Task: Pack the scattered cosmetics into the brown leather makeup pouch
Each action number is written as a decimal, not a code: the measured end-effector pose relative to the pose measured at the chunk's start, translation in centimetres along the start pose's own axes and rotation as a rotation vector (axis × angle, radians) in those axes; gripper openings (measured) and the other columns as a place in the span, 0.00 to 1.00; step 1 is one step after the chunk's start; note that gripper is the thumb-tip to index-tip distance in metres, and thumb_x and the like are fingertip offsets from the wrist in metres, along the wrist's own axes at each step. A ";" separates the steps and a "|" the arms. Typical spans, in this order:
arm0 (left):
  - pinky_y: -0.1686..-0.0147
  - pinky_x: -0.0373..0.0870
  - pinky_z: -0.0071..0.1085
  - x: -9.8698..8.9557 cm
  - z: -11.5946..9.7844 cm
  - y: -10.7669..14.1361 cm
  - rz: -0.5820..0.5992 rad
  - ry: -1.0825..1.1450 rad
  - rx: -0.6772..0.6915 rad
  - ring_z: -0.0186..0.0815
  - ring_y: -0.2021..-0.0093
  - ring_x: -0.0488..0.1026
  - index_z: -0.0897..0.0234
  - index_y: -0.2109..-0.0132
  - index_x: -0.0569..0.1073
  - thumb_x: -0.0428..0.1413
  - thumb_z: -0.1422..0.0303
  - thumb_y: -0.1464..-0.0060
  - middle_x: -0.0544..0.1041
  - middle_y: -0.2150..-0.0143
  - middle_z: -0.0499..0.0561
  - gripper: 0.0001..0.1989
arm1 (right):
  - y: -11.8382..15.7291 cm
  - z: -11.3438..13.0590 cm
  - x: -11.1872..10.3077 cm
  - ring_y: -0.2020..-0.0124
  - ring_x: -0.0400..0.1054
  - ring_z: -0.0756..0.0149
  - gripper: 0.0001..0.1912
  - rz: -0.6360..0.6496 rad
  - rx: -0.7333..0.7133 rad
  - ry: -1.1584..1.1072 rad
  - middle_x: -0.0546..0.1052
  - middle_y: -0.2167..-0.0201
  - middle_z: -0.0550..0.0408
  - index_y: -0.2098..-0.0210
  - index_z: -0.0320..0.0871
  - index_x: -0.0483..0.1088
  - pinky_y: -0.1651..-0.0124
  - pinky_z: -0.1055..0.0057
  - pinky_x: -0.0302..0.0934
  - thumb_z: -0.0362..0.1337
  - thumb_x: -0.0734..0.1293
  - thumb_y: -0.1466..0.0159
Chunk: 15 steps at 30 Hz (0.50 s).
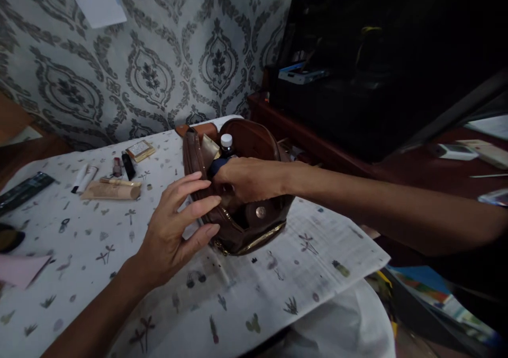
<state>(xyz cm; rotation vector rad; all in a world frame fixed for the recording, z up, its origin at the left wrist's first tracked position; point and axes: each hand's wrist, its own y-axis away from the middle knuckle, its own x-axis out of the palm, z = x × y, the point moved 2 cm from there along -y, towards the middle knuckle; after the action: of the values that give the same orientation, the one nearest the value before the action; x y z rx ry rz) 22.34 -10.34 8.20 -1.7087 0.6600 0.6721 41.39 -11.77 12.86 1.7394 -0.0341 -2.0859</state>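
Note:
A dark brown leather handbag stands unzipped on the table, its mouth facing up. My right hand reaches down into it with curled fingers, the tips hidden inside. Beside those fingers is a dark blue thing that I cannot make out. A small dark bottle with a white cap sticks up in the bag, next to a pale gold packet. Against the bag's left side rests my left hand, open, with its fingers spread and touching the leather near the rim.
Left of the bag lie a beige tube, white tubes, a black lipstick-like tube and a gold-edged compact. A patterned white cloth covers the table. A dark screen stands on a reddish-brown desk at right.

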 end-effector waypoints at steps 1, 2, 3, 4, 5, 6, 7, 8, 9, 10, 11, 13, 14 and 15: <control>0.37 0.66 0.48 0.0 0.0 0.0 0.003 0.000 -0.002 0.47 0.33 0.63 0.58 0.44 0.70 0.52 0.66 0.32 0.71 0.41 0.58 0.11 | 0.0 0.2 0.0 0.63 0.73 0.63 0.14 0.016 -0.008 0.019 0.81 0.59 0.49 0.54 0.40 0.79 0.67 0.73 0.59 0.32 0.70 0.40; 0.37 0.66 0.47 0.0 0.0 0.0 0.006 -0.001 -0.003 0.47 0.32 0.63 0.59 0.44 0.70 0.52 0.67 0.32 0.71 0.41 0.58 0.11 | 0.1 0.3 0.0 0.62 0.74 0.62 0.15 0.021 -0.012 0.035 0.80 0.59 0.48 0.53 0.39 0.79 0.67 0.73 0.59 0.31 0.70 0.40; 0.37 0.66 0.47 0.0 0.0 0.0 0.009 -0.002 -0.004 0.47 0.32 0.63 0.59 0.44 0.70 0.52 0.67 0.32 0.71 0.41 0.58 0.11 | 0.0 0.4 0.1 0.61 0.74 0.61 0.15 0.023 -0.012 0.053 0.80 0.57 0.47 0.53 0.39 0.78 0.67 0.73 0.60 0.30 0.69 0.40; 0.37 0.66 0.46 0.0 0.0 0.0 0.012 -0.004 -0.002 0.46 0.32 0.63 0.59 0.44 0.70 0.52 0.67 0.32 0.71 0.41 0.58 0.11 | 0.0 0.4 0.3 0.61 0.74 0.60 0.16 0.024 -0.003 0.073 0.80 0.57 0.46 0.52 0.38 0.78 0.66 0.73 0.60 0.29 0.69 0.40; 0.36 0.66 0.46 0.0 0.0 0.0 0.015 -0.006 -0.001 0.46 0.32 0.62 0.59 0.44 0.70 0.52 0.67 0.32 0.71 0.41 0.58 0.11 | -0.2 0.4 0.6 0.60 0.75 0.59 0.16 0.029 0.006 0.092 0.80 0.56 0.45 0.51 0.38 0.77 0.65 0.72 0.61 0.29 0.69 0.39; 0.36 0.65 0.45 0.1 0.0 -0.1 0.016 -0.008 0.001 0.46 0.32 0.62 0.60 0.44 0.70 0.52 0.67 0.32 0.71 0.41 0.58 0.11 | -0.3 0.4 1.0 0.59 0.75 0.59 0.16 0.037 0.008 0.105 0.80 0.56 0.44 0.51 0.37 0.77 0.64 0.71 0.62 0.30 0.68 0.39; 0.36 0.65 0.45 0.1 0.0 -0.1 0.018 -0.010 0.002 0.45 0.32 0.62 0.60 0.44 0.70 0.52 0.67 0.32 0.71 0.41 0.58 0.11 | -0.5 0.5 1.4 0.59 0.75 0.58 0.15 0.044 -0.001 0.111 0.80 0.56 0.44 0.51 0.37 0.76 0.63 0.71 0.62 0.31 0.68 0.37; 0.36 0.65 0.45 0.1 0.0 -0.1 0.020 -0.012 0.003 0.45 0.32 0.62 0.60 0.44 0.70 0.52 0.67 0.32 0.71 0.41 0.58 0.12 | -0.7 0.5 1.8 0.59 0.75 0.59 0.14 0.050 -0.016 0.111 0.80 0.55 0.44 0.51 0.37 0.76 0.62 0.70 0.63 0.31 0.67 0.36; 0.36 0.65 0.45 0.0 0.0 -0.1 0.021 -0.013 0.003 0.45 0.32 0.62 0.60 0.44 0.70 0.52 0.67 0.32 0.71 0.41 0.58 0.12 | -1.0 0.6 2.2 0.58 0.75 0.59 0.13 0.053 -0.033 0.110 0.79 0.55 0.44 0.51 0.38 0.76 0.61 0.69 0.63 0.31 0.66 0.34; 0.36 0.65 0.45 0.0 0.0 -0.1 0.023 -0.013 0.003 0.46 0.32 0.62 0.60 0.44 0.70 0.51 0.67 0.32 0.71 0.41 0.58 0.12 | -1.1 0.6 2.4 0.58 0.75 0.59 0.12 0.053 -0.047 0.112 0.79 0.54 0.45 0.52 0.38 0.75 0.60 0.69 0.63 0.31 0.64 0.33; 0.36 0.65 0.45 0.0 0.0 -0.1 0.028 -0.014 0.002 0.46 0.32 0.62 0.60 0.44 0.70 0.51 0.67 0.32 0.71 0.41 0.58 0.12 | -1.3 0.6 2.5 0.57 0.75 0.60 0.12 0.051 -0.057 0.118 0.79 0.53 0.45 0.52 0.38 0.75 0.60 0.69 0.63 0.31 0.64 0.33; 0.36 0.65 0.45 -0.1 0.0 -0.1 0.038 -0.017 0.003 0.46 0.32 0.62 0.60 0.44 0.70 0.51 0.67 0.32 0.70 0.40 0.58 0.12 | -1.2 0.4 2.3 0.57 0.74 0.59 0.12 0.041 -0.063 0.131 0.78 0.51 0.45 0.52 0.38 0.75 0.61 0.69 0.62 0.31 0.65 0.33; 0.36 0.65 0.45 -0.1 0.0 -0.1 0.043 -0.019 0.002 0.46 0.32 0.62 0.60 0.44 0.70 0.51 0.67 0.32 0.70 0.40 0.58 0.12 | -1.0 0.3 2.0 0.56 0.74 0.59 0.12 0.015 -0.065 0.133 0.77 0.51 0.45 0.52 0.37 0.74 0.62 0.69 0.62 0.32 0.67 0.34; 0.36 0.65 0.45 -0.1 0.0 -0.1 0.046 -0.020 0.001 0.46 0.32 0.62 0.60 0.44 0.70 0.51 0.67 0.32 0.70 0.40 0.58 0.12 | -0.5 0.1 1.6 0.56 0.73 0.59 0.12 -0.026 -0.074 0.128 0.77 0.51 0.45 0.52 0.37 0.74 0.62 0.70 0.62 0.33 0.68 0.35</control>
<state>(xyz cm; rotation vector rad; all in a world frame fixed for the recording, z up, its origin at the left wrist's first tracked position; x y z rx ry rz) 22.37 -10.31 8.39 -1.6881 0.6876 0.7199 40.89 -11.84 11.28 1.8341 0.1021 -1.9632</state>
